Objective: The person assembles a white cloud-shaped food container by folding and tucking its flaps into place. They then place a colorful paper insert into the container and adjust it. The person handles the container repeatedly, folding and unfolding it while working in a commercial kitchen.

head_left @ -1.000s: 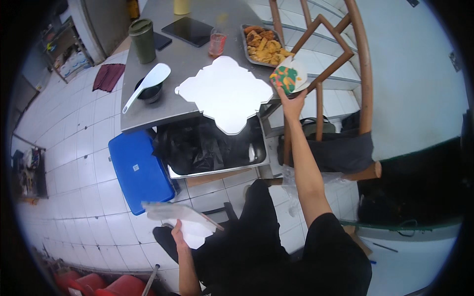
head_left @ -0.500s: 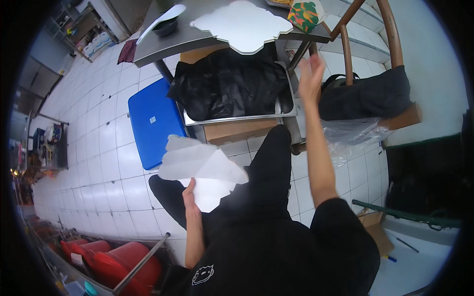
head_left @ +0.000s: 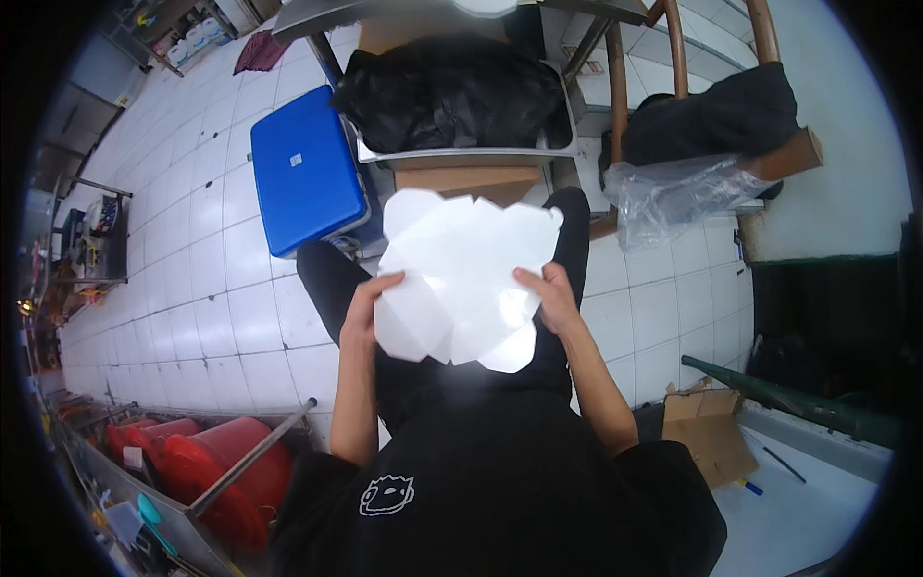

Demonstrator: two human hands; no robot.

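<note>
A flat white paperboard box blank [head_left: 471, 269] with notched, scalloped edges and crease lines spreads over my lap. My left hand [head_left: 363, 306] grips its left edge, thumb on top and fingers underneath. On the opposite edge, my right hand [head_left: 553, 303] pinches the blank the same way. The fingers beneath the sheet are mostly hidden. Beyond it, at the top rim of the view, part of a white sheet [head_left: 486, 5] shows on the metal table [head_left: 394, 17].
Black plastic [head_left: 452, 96] fills a metal tray [head_left: 466, 154] under the table, above a cardboard box [head_left: 466, 181]. A blue-lidded bin [head_left: 303, 163] stands left. Clear plastic [head_left: 673, 197] and dark cloth [head_left: 721, 111] hang at right. Red containers [head_left: 226, 481] sit lower left.
My right hand has come down from near the table to the blank's right edge. The blank is turned and held in both hands. The view has tilted down, cutting off most of the tabletop.
</note>
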